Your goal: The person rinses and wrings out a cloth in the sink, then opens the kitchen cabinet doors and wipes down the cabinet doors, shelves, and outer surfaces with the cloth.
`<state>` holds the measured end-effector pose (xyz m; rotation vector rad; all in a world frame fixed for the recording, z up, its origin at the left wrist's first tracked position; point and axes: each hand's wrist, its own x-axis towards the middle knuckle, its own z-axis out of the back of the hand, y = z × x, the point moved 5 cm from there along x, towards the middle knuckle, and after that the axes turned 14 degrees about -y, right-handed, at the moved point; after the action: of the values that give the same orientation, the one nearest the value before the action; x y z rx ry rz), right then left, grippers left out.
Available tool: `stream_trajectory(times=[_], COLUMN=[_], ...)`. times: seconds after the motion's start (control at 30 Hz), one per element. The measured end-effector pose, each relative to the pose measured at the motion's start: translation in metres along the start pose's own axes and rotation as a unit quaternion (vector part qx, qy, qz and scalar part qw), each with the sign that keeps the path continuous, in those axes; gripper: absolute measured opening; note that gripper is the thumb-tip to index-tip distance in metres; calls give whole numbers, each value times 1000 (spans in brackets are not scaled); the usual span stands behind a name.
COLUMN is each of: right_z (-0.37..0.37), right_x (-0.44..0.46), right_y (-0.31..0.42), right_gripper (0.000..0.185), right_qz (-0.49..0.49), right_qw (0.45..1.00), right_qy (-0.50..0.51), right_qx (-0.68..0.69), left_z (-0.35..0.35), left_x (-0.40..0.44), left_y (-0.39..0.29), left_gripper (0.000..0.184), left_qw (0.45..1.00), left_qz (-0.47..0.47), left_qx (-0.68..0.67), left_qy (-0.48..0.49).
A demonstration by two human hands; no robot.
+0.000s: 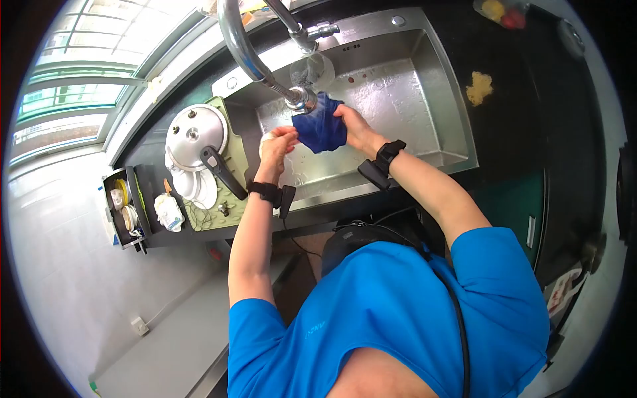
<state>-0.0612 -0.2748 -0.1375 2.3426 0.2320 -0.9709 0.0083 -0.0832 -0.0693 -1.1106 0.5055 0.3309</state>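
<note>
- Rinsing, we reckon — blue cloth (323,129) under the tap (302,99), in the sink (398,113)!
- Our left hand (275,148) pinches one edge, our right hand (359,129) the other.
- Next move needs steady grips, we'd judge.

cloth (324,132): dark blue, creased
cloth pose: spread between left hand (276,147) and right hand (358,129)
cloth place: under faucet head (302,99), over sink (419,113)

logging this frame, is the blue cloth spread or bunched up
Mostly spread: the blue cloth shows a broad face between the left hand and right hand. Cannot tell if doubled over.
</note>
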Motion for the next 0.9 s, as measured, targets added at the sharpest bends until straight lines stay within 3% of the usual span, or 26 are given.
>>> stream_trajectory(times=[0.03,0.1,0.13,0.17,0.2,0.23,0.3,0.33,0.4,0.43,0.5,0.57,0.63,0.7,0.73,0.9], right_z=[6,43,68,86,86,52,25,17,-7,-12,-11,-42,-47,-46,-45,-64], right_x=[3,4,17,39,47,-19,-26,-23,-18,-16,-11,-27,-1,10,-6,-48], right_y=[2,21,12,-5,-18,-5,4,2,27,25,-2,7,-4,-8,0,8], right_gripper=[36,28,28,25,22,27,40,40,39,39,40,31,19,13,17,25], right_qz=[1,126,126,218,298,-55,24,22,296,297,-26,64,18,10,26,78], right_qw=[1000,947,947,899,786,929,878,877,849,851,947,958,976,992,999,985], right_qy=[1,-213,-212,-42,131,-81,29,31,-84,-72,-55,-10,141,120,4,85], right_qx=[0,-205,-204,-377,-525,-357,-477,-480,-429,-428,-316,-278,-164,-38,-47,-132], left_z=[6,11,8,5,2,-4,-11,-13,-15,-15,-17,-19,-16,-9,-6,22], left_x=[0,-4,-8,-9,-3,-12,-20,-24,-33,-36,-37,-49,-54,-58,-57,-59], left_y=[-8,-18,-24,-30,-24,-30,-34,-34,-35,-35,-32,-28,-21,-24,-25,-27], left_gripper=[15,18,18,19,20,21,21,21,19,19,18,18,18,17,19,31], left_qw=[996,989,979,964,962,964,963,962,975,974,969,977,980,982,981,974], left_qz=[-37,-51,-66,-81,-81,-75,-100,-99,-121,-144,-180,-136,-143,-150,-170,-206], left_qx=[-73,-137,-194,-250,-253,-249,-240,-243,-164,-151,-123,-98,-71,-16,24,94], left_qy=[-30,-26,4,35,68,46,74,70,90,91,118,135,121,110,91,-27])
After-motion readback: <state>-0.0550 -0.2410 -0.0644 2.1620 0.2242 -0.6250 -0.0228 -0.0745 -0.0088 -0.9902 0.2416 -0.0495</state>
